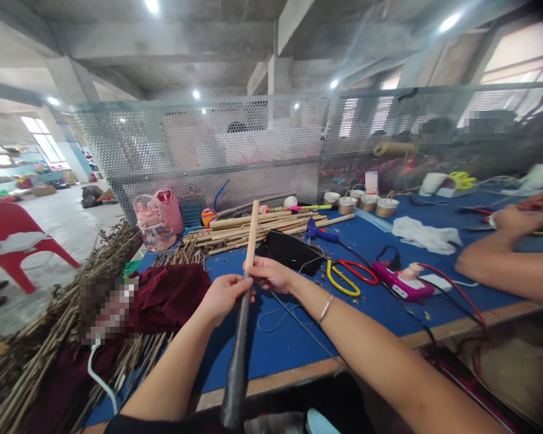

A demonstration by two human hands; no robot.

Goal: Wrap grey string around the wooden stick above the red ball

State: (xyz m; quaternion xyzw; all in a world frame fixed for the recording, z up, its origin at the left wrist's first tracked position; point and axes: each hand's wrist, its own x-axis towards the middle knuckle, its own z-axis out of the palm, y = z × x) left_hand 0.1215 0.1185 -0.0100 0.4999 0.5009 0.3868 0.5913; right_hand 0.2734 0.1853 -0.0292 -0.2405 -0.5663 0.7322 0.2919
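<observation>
A long rod stands slanted in front of me, its upper part a pale wooden stick [252,232] and its lower part a dark grey wrapped shaft [239,355] that widens toward the bottom. My left hand [226,295] pinches the shaft near where the dark part meets the wood. Just above and to the right, my right hand [271,274] grips the rod at that junction, with a bangle on the wrist. Thin grey cord [276,325] lies on the blue table [289,352] below my right hand. Behind the hands are a black cloth [294,250] and several wooden sticks [226,232].
Red-and-yellow-handled scissors [344,280], a blue glue gun [321,232] and a magenta power strip [402,283] lie to the right. Another person's arms [511,259] rest at the far right. Dark red cloth [172,295] and dried stalks [49,319] lie left. A mesh screen [235,150] stands behind.
</observation>
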